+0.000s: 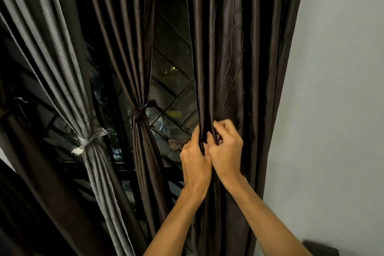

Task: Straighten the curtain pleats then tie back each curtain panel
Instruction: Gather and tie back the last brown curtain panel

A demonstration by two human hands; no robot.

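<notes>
A dark brown curtain panel (245,58) hangs loose at the right, next to the wall. My left hand (195,160) pinches the folds at its left edge. My right hand (225,147) grips the neighbouring pleats, fingers curled into the fabric just right of the left hand. A second dark brown panel (128,37) in the middle is gathered by a brown tie (138,112). A grey panel (54,52) at the left is bound by a pale tie (89,141). A brown strip (176,144) shows behind my left hand.
A pale wall (336,89) stands right of the loose panel. Behind the curtains is a window with a dark diamond-pattern grille (174,97). A dark object's corner (320,248) sits at the bottom right. Another dark panel (25,172) hangs at the far left.
</notes>
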